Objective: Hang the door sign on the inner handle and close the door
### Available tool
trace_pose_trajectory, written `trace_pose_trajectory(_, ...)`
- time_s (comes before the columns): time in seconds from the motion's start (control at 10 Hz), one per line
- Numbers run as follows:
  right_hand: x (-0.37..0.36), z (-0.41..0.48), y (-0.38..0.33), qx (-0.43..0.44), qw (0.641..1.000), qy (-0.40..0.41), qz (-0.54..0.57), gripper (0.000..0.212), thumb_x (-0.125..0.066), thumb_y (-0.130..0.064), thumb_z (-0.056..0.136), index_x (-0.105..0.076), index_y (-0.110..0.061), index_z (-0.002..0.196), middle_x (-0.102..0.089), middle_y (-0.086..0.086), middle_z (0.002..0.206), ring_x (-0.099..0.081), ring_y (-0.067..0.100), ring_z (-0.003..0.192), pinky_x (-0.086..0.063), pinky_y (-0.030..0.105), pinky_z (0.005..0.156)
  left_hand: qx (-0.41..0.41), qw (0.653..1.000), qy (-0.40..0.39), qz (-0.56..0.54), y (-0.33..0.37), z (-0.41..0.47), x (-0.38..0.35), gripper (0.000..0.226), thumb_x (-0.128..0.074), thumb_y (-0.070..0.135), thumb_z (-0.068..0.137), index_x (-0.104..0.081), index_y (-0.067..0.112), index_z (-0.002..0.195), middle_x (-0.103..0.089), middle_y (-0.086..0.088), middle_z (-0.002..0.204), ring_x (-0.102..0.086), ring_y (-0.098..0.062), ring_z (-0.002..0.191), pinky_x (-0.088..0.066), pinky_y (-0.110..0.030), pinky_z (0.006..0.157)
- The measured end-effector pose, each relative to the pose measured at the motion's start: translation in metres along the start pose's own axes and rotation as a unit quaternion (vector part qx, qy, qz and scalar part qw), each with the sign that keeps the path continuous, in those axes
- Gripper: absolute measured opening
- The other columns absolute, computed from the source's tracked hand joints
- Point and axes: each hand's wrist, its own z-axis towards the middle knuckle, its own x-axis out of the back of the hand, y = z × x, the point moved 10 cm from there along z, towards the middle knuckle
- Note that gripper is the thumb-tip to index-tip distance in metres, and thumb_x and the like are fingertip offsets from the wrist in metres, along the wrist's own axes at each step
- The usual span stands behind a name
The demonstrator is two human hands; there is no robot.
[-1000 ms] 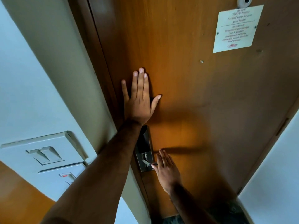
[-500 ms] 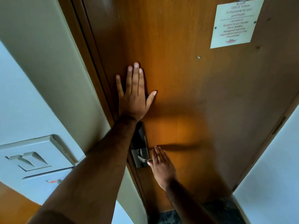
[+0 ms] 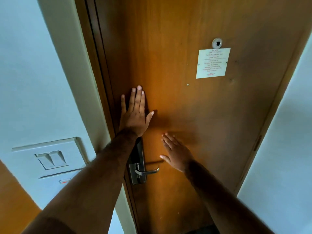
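A brown wooden door (image 3: 194,115) fills the view and sits flush in its frame. My left hand (image 3: 135,114) lies flat against it near the latch edge, fingers spread and pointing up. My right hand (image 3: 177,152) is open, palm toward the door, just right of and above the metal lever handle (image 3: 148,172), not touching it. The handle sits on a steel lock plate (image 3: 136,176), partly hidden by my left forearm. No door sign hangs on the handle, and none is visible in either hand.
A white notice (image 3: 213,63) is fixed to the door below a peephole (image 3: 217,43). A white switch panel (image 3: 50,159) is on the pale wall to the left. Another pale wall (image 3: 287,149) borders the hinge side at right.
My right hand has come off the handle's thumb-turn area and risen up and to the right. The lever handle is now in plain sight. My left hand stays flat on the door.
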Motion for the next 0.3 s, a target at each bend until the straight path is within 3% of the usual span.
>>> trace_pose_trajectory(0.1,0.057,0.008,0.041,-0.042,0.998,0.035,-0.015,0.074,-0.054,-0.052,0.094,-0.05,0.006,0.14,-0.045,0.025,0.149,-0.039,0.037,0.141,-0.034,0.049,0.116,-0.001,0.999,-0.028,-0.016,0.002,-0.005,0.017,0.089,-0.021,0.067,0.098,-0.006,0.005,0.16,0.005,-0.013,0.17,0.005,-0.028,0.157,-0.009,-0.056,0.125)
trace_pose_trajectory(0.2,0.115,0.01,0.067,-0.047,0.996,0.079,-0.017,0.075,-0.038,-0.053,0.096,-0.05,0.007,0.139,-0.044,0.025,0.15,-0.039,0.038,0.141,-0.037,0.052,0.113,-0.01,0.992,-0.056,-0.112,0.005,-0.005,0.04,0.083,-0.02,0.065,0.1,-0.017,0.006,0.159,-0.002,-0.009,0.17,-0.003,-0.023,0.158,-0.005,-0.046,0.128)
trace_pose_trajectory(0.3,0.179,0.012,0.085,-0.072,0.987,0.135,-0.055,0.079,-0.035,-0.058,0.096,-0.048,0.004,0.143,-0.041,0.02,0.154,-0.034,0.032,0.145,-0.028,0.048,0.119,-0.038,0.989,-0.023,-0.141,0.005,0.002,0.077,0.078,-0.021,0.06,0.102,-0.026,0.006,0.157,-0.015,-0.007,0.169,-0.012,-0.019,0.157,-0.006,-0.042,0.129)
